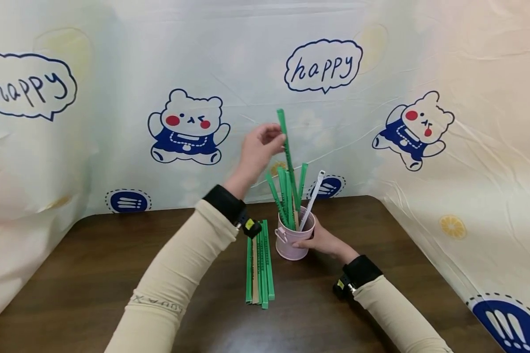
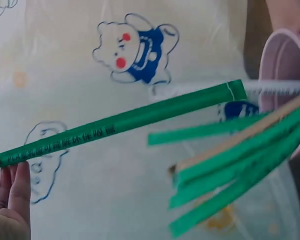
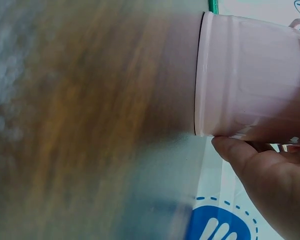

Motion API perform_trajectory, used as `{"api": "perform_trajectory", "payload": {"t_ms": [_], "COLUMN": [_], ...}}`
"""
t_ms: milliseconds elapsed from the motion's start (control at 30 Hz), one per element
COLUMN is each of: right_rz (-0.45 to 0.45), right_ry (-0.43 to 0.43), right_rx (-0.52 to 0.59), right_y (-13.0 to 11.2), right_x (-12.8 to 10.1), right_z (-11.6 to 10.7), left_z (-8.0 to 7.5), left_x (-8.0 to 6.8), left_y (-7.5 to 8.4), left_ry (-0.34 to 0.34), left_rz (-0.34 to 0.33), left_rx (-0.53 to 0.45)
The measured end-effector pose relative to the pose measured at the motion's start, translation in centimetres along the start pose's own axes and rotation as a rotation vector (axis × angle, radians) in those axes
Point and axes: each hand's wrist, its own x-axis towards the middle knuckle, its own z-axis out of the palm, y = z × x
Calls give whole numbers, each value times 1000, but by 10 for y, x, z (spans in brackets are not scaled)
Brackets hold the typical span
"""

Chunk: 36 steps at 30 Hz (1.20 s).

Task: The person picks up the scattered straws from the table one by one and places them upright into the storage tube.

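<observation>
My left hand (image 1: 259,147) is raised above the pink bucket (image 1: 291,246). Thumb and fingertips pinch the upper end of a green paper-wrapped straw (image 2: 125,120). Its other end points down toward the bucket's mouth and shows short of the rim in the left wrist view. Around the bucket's right side, my right hand (image 1: 326,240) grips the wall, with the thumb toward the front. Inside stand several green wrapped straws (image 1: 284,196), a brown one (image 2: 235,132) and a white strip with print (image 1: 312,200), all leaning outward.
On the brown table (image 1: 159,294), several green wrapped straws (image 1: 265,264) and a brown one (image 1: 254,274) lie side by side, left of and nearer than the bucket. Behind the table hangs a pale printed curtain (image 1: 256,59), close beyond the bucket.
</observation>
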Motion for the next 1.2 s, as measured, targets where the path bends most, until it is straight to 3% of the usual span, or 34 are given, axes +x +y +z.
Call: {"api": "perform_trajectory", "payload": {"t_ms": [167, 433, 567, 800, 1033, 1200], "right_rz": [16, 44, 58, 26, 13, 15], "right_ry": [4, -10, -32, -2, -24, -5], "right_rx": [-23, -5, 5, -3, -7, 4], "right_y": [-1, 3, 2, 2, 4, 3], "right_x": [-1, 0, 0, 1, 1, 0], "right_z": [0, 6, 5, 0, 0, -1], "left_z": [27, 40, 43, 54, 60, 59], "left_x": [-8, -11, -10, -5, -13, -15], "left_y": [-25, -58, -65, -67, -91, -99], "left_ry": [-100, -131, -143, -186, -282, -287], "left_rz": [26, 49, 35, 77, -17, -104], "left_rx": [143, 295, 301, 338, 426, 371]}}
